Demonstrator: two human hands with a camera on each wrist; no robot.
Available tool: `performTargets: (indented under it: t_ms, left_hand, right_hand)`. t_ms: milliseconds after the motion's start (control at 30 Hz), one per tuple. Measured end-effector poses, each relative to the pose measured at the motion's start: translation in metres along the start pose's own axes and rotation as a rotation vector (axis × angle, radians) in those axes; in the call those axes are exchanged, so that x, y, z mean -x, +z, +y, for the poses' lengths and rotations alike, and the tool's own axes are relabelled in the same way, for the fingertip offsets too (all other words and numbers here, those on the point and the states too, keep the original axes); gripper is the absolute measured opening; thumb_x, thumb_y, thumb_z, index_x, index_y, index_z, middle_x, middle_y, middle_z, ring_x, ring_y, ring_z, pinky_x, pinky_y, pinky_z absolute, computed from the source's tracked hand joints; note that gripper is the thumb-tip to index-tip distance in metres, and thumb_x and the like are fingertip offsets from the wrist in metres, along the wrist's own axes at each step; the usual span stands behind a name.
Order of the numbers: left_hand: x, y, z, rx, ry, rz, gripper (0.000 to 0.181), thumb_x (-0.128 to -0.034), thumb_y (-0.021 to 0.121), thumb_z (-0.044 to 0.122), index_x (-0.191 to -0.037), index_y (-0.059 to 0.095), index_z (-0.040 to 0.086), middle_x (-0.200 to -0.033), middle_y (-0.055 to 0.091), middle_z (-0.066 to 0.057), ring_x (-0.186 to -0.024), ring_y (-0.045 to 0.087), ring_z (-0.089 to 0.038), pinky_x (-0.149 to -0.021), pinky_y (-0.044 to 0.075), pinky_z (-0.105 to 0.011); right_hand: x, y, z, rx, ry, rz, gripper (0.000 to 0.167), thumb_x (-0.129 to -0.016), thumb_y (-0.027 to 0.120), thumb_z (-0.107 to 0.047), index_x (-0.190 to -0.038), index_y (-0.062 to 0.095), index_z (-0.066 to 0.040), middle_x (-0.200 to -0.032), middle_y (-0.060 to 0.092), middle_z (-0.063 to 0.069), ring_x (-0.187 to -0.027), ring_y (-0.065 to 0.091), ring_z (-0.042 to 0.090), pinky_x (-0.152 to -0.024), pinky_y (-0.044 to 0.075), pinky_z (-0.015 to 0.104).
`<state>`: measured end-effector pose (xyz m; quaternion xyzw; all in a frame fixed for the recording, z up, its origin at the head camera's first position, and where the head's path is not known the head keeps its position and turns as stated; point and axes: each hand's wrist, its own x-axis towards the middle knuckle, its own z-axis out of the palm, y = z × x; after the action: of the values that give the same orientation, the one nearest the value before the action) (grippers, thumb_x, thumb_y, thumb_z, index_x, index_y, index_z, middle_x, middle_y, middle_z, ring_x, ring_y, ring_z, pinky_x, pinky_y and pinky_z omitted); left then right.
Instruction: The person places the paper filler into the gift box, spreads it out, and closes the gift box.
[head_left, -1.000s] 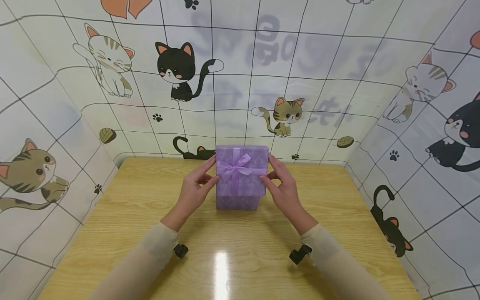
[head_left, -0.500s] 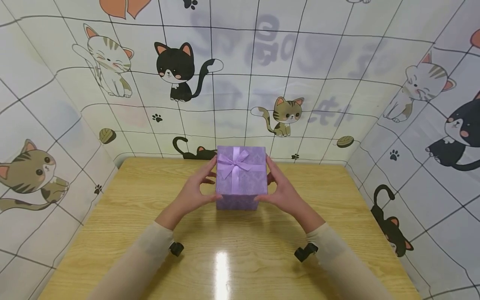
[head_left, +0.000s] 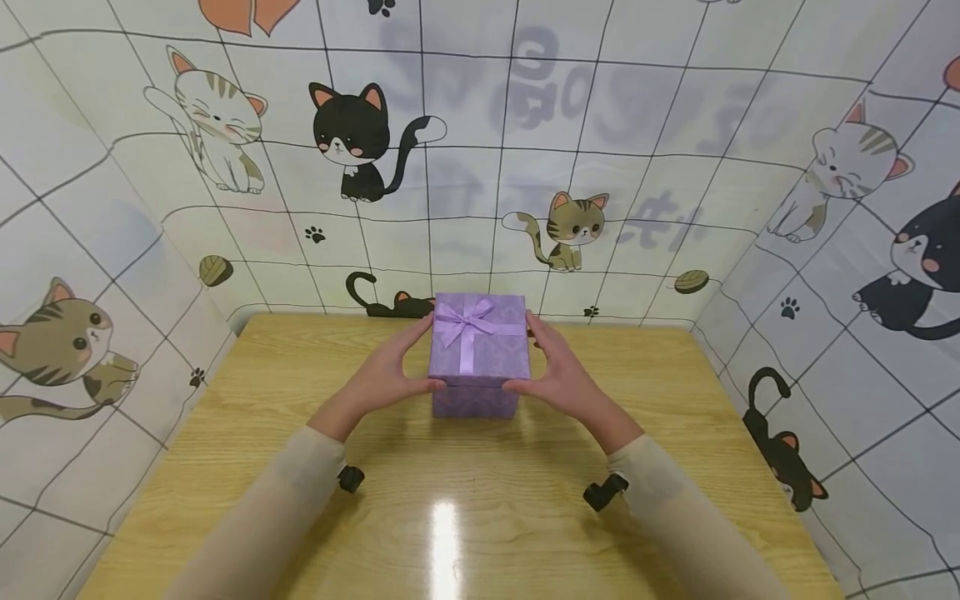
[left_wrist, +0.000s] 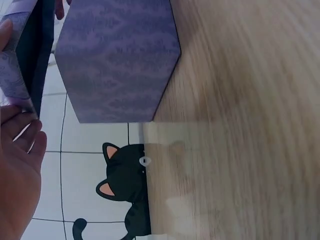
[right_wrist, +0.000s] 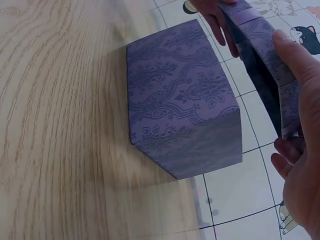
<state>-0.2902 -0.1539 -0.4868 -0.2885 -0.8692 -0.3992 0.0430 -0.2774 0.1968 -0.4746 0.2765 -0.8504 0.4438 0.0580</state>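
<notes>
A purple patterned gift-box lid [head_left: 491, 354] with a ribbon bow is held from both sides over the matching box [head_left: 474, 402], which stands on the table. My left hand [head_left: 378, 379] grips the lid's left side, its thumb at the front edge. On the opposite side my right hand [head_left: 566, 379] grips it likewise. Both wrist views show a gap between the lid [right_wrist: 267, 50] and the box [right_wrist: 175, 85], and the lid's dark hollow underside faces the box. The box's top is hidden beneath the lid in the head view.
The wooden table [head_left: 315, 358] reaches back to a hanging sheet [head_left: 465, 183] printed with cartoon cats and grid lines, which also covers both sides. The box stands near the table's far edge. A bright light reflection lies on the front of the tabletop.
The lid has come down closer to the box and lies more level over it. Both thumbs have shifted from the lid's sides to its front edge. The box stays in place.
</notes>
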Motion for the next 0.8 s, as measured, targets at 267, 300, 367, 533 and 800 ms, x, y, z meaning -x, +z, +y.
performTargets:
  t_ms: [267,300,367,533,800]
  left_hand:
    - [-0.005,0.005,-0.014,0.004,-0.036,-0.039,0.115,-0.0876,0.094,0.050,-0.177,0.031,0.017,-0.178,0.036,-0.008,-0.163,0.034,-0.039,-0.129,0.029,-0.062]
    - [-0.005,0.006,-0.016,0.003,-0.046,-0.045,0.115,-0.0875,0.094,0.051,-0.177,0.030,0.017,-0.178,0.035,-0.009,-0.162,0.034,-0.040,-0.129,0.029,-0.063]
    - [-0.005,0.010,-0.019,0.006,-0.067,-0.058,0.116,-0.0876,0.093,0.053,-0.178,0.029,0.018,-0.178,0.035,-0.008,-0.162,0.034,-0.041,-0.129,0.028,-0.063]
    - [-0.004,0.018,-0.023,0.003,-0.102,-0.078,0.117,-0.0884,0.091,0.057,-0.178,0.027,0.019,-0.179,0.033,-0.006,-0.163,0.033,-0.039,-0.131,0.026,-0.061]
    - [0.000,0.024,-0.027,-0.004,-0.147,-0.101,0.118,-0.0861,0.094,0.054,-0.177,0.030,0.016,-0.178,0.036,-0.013,-0.163,0.034,-0.041,-0.130,0.028,-0.062]
  right_hand:
    - [-0.003,0.011,0.017,-0.016,0.092,-0.034,0.121,-0.086,0.099,-0.039,-0.179,0.023,-0.017,-0.173,0.042,0.008,-0.160,0.036,0.033,-0.128,0.030,0.062]
    - [-0.003,0.012,0.019,-0.015,0.103,-0.042,0.121,-0.087,0.098,-0.040,-0.179,0.023,-0.018,-0.174,0.041,0.007,-0.160,0.036,0.032,-0.128,0.030,0.062]
    - [-0.002,0.013,0.022,-0.011,0.126,-0.060,0.121,-0.088,0.097,-0.043,-0.179,0.021,-0.017,-0.175,0.039,0.007,-0.161,0.034,0.032,-0.129,0.029,0.062]
    - [-0.001,0.015,0.028,-0.017,0.145,-0.091,0.120,-0.089,0.095,-0.044,-0.179,0.020,-0.017,-0.175,0.039,0.007,-0.162,0.034,0.033,-0.129,0.028,0.063]
    - [-0.001,0.020,0.039,-0.011,0.146,-0.111,0.121,-0.087,0.096,-0.048,-0.180,0.021,-0.023,-0.175,0.039,0.003,-0.162,0.034,0.032,-0.130,0.024,0.065]
